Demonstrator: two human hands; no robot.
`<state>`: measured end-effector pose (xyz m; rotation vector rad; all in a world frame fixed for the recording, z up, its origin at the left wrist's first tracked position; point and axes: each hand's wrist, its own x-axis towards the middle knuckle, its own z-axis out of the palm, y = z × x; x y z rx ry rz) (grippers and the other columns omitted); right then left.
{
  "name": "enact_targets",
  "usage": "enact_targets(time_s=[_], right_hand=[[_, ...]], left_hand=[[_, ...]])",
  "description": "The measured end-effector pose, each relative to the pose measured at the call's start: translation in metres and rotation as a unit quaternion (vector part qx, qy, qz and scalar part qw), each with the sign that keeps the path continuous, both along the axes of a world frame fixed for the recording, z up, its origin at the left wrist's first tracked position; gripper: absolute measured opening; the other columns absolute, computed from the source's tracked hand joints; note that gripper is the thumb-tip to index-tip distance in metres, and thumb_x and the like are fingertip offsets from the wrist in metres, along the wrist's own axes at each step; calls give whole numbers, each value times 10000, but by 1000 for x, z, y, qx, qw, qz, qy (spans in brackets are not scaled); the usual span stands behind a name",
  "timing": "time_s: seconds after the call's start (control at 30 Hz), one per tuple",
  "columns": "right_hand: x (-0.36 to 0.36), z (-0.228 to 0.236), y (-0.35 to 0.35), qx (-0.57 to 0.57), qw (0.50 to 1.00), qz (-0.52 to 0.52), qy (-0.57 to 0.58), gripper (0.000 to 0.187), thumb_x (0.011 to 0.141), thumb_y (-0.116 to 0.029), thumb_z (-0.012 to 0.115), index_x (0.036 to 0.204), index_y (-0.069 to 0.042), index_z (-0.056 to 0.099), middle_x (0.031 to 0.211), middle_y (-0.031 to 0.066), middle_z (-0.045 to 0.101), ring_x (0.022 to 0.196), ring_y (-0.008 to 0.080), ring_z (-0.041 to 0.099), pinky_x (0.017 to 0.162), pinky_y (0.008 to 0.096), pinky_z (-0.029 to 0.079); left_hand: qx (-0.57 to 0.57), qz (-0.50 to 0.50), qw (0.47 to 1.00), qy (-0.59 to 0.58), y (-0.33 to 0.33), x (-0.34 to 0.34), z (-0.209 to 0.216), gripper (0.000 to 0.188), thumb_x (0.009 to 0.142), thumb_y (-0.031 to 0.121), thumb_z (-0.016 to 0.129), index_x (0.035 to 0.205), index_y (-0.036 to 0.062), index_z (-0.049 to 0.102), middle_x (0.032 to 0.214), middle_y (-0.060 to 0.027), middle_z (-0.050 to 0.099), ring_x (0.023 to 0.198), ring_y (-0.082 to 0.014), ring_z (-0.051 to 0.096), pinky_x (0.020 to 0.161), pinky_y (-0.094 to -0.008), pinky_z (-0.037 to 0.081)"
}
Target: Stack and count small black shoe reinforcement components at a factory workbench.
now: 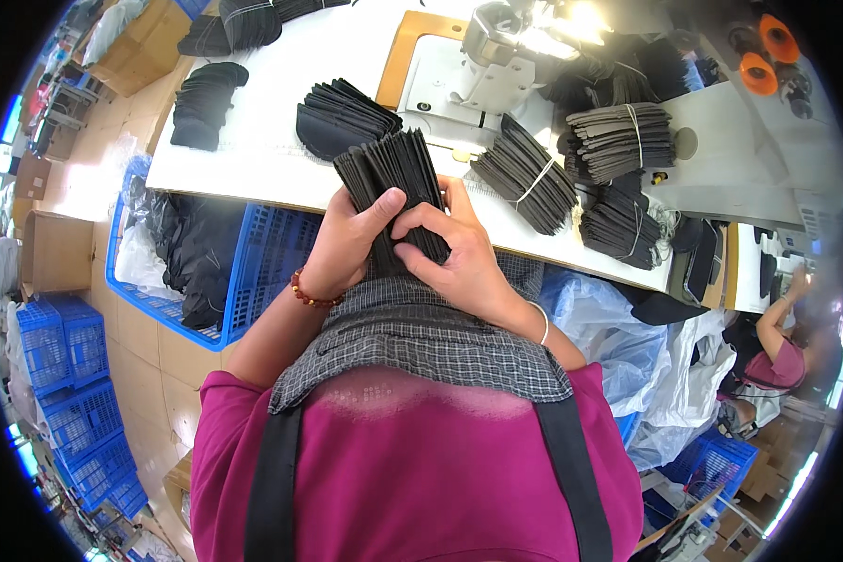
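Between my two hands is a thick stack of black fabric pieces [395,169], its layered edges facing up, held just in front of the table edge. My left hand [351,234] is closed round its left side, the thumb lying across the layers. On the right side my right hand [454,245] grips the same stack with bent fingers; part of the stack is hidden behind them. Just beyond lies another fanned pile of black fabric pieces [342,117] on the white table [272,122]. A bundle of dark pieces tied with a white band [526,176] rests to the right.
A sewing machine [496,70] with a lit lamp stands at the far side. More tied bundles [620,140] lie at the right. Blue crates [281,248] with dark cloth and plastic bags stand left of me. Another person [777,356] sits at far right.
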<state>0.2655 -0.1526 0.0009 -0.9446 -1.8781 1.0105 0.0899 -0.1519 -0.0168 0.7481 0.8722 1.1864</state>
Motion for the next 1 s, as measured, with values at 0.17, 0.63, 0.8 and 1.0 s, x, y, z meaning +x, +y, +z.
enact_targets(time_s=[0.17, 0.63, 0.8, 1.0], right_hand=[[3, 3, 0, -31, 999, 3, -17, 233, 770, -23, 754, 966, -110, 661, 1207, 155, 515, 1166, 331, 516, 998, 385, 438], [1, -1, 0, 14, 999, -12, -40, 267, 770, -106, 774, 995, -155, 638, 1236, 154, 477, 1102, 341, 570, 880, 406, 513], [5, 5, 2, -74, 997, 20, 12, 226, 789, -24, 719, 989, -102, 647, 1203, 161, 480, 1179, 328, 498, 998, 399, 442], [1, -5, 0, -18, 1000, 19, 16, 219, 792, -22, 720, 983, -106, 655, 1230, 156, 474, 1197, 328, 483, 1000, 395, 438]], left_hand=[[-9, -2, 1000, 11, -1, 1, 0, 387, 987, 183, 674, 1289, -32, 563, 1169, -94, 668, 1015, -147, 651, 880, -309, 560], [2, 5, 1000, 8, -2, 4, -3, 368, 985, 173, 678, 1273, -30, 572, 1162, -84, 666, 1017, -137, 640, 877, -293, 549], [-13, 4, 1000, -24, -2, 3, 0, 372, 985, 180, 678, 1274, -30, 573, 1159, -79, 665, 1009, -131, 636, 875, -291, 547], [3, -1, 1000, -8, -2, 3, 0, 386, 987, 199, 680, 1275, -33, 570, 1149, -73, 664, 1003, -126, 633, 864, -287, 547]])
